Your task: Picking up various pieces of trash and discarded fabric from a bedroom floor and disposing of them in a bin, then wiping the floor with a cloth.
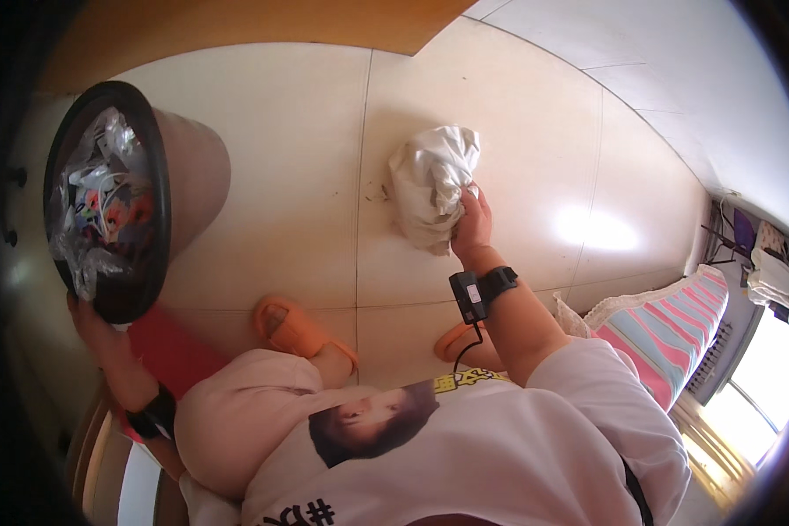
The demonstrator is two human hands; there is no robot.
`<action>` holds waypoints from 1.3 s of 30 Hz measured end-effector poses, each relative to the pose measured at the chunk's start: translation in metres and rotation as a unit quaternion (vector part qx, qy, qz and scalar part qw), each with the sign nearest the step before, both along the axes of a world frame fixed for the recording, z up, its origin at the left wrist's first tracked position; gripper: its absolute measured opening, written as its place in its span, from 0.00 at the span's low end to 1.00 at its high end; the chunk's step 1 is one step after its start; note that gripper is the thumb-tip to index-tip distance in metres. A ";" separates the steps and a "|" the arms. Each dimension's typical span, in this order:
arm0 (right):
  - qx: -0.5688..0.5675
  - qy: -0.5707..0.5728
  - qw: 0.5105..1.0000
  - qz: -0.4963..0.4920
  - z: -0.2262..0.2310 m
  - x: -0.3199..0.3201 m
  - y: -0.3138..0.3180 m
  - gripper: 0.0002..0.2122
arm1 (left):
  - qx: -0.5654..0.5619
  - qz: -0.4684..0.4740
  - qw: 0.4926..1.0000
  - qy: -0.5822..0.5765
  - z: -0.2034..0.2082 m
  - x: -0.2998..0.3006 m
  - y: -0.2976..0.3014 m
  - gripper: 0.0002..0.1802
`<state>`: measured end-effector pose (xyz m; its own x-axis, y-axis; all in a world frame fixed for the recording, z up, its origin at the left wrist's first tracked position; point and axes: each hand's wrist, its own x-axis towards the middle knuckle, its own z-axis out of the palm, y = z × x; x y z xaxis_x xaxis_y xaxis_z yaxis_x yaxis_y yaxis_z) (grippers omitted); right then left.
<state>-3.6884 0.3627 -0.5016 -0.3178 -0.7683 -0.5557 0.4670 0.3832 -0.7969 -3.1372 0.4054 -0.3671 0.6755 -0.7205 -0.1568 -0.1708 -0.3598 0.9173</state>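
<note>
On the left, a brown trash bin with a wide black rim tilts so that its opening faces left. Plastic bags and colourful wrappers fill its mouth. My left hand grips the near edge of the rim, its fingers partly hidden. Ahead of me, a crumpled white cloth is bunched up low over the floor tiles. My right hand is closed around the cloth's right side, with folds pinched in the fingers. A black device is strapped at the right wrist.
Small dark crumbs lie on the tiled floor left of the cloth. A wooden panel stands at the far side. My orange slippers are near. To the right is a striped, lace-edged cover; a red surface lies near the bin.
</note>
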 end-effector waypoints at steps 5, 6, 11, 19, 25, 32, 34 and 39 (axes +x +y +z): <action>-0.010 0.021 0.997 0.072 -0.009 0.013 -0.024 0.18 | -0.028 0.108 0.984 0.140 0.013 -0.009 -0.007 0.26; -0.028 0.027 0.996 0.075 -0.012 0.005 -0.034 0.18 | -0.025 0.109 0.984 0.139 0.012 -0.012 -0.009 0.24; -0.069 -0.060 0.992 0.083 0.018 -0.046 -0.130 0.20 | -0.023 0.112 0.985 0.126 0.018 -0.014 -0.008 0.22; 0.085 0.477 0.829 0.280 0.011 -0.047 -0.193 0.14 | -0.028 0.103 0.981 0.160 0.012 -0.006 -0.010 0.22; 0.040 0.327 0.876 0.354 0.001 0.000 -0.111 0.14 | -0.035 0.118 0.979 0.165 0.006 -0.007 -0.012 0.21; 0.097 -0.122 0.977 0.146 0.038 -0.028 -0.019 0.20 | -0.038 0.121 0.978 0.167 0.010 -0.007 -0.005 0.20; 0.078 -0.173 0.973 0.131 0.026 -0.054 -0.002 0.21 | -0.053 0.095 0.980 0.164 0.007 -0.002 -0.006 0.20; 0.115 -0.025 0.992 0.048 -0.007 -0.043 0.021 0.21 | -0.043 0.048 0.991 0.120 -0.004 0.016 0.000 0.19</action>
